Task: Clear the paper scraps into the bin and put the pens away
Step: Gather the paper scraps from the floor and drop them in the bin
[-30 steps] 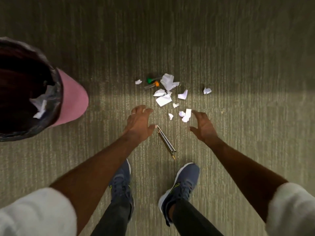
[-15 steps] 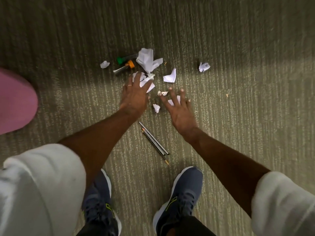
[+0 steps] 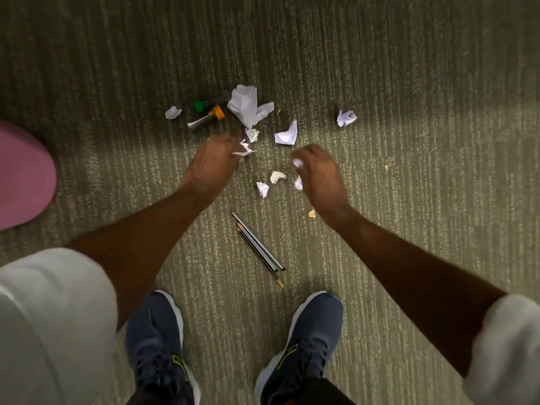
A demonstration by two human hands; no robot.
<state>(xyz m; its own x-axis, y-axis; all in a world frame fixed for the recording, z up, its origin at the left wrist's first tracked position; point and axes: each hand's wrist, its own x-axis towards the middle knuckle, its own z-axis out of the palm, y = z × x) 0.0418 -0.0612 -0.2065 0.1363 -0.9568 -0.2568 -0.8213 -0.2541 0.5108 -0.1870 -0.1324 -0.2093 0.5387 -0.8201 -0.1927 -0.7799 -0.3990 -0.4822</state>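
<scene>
White paper scraps lie scattered on the carpet. My left hand (image 3: 211,163) has its fingers curled round a white scrap (image 3: 245,149) that sticks out at its fingertips. My right hand (image 3: 318,176) grips small white scraps (image 3: 297,162), with another bit showing under its palm. A large crumpled sheet (image 3: 247,105) lies beyond both hands, and loose bits (image 3: 277,176) sit between them. A green-capped marker (image 3: 210,101) and an orange-capped marker (image 3: 207,118) lie at the back left. Thin pencils (image 3: 258,248) lie in front of my feet.
A pink bin lid edge (image 3: 23,176) shows at the left border. Single scraps lie apart at the left (image 3: 173,112) and the far right (image 3: 346,117). My two dark blue shoes (image 3: 301,340) stand at the bottom on the ribbed green carpet.
Both hands lay flat over the scraps half a second ago; now their fingers have curled closed around paper. The view has shifted right, so the bin's black liner is out of sight.
</scene>
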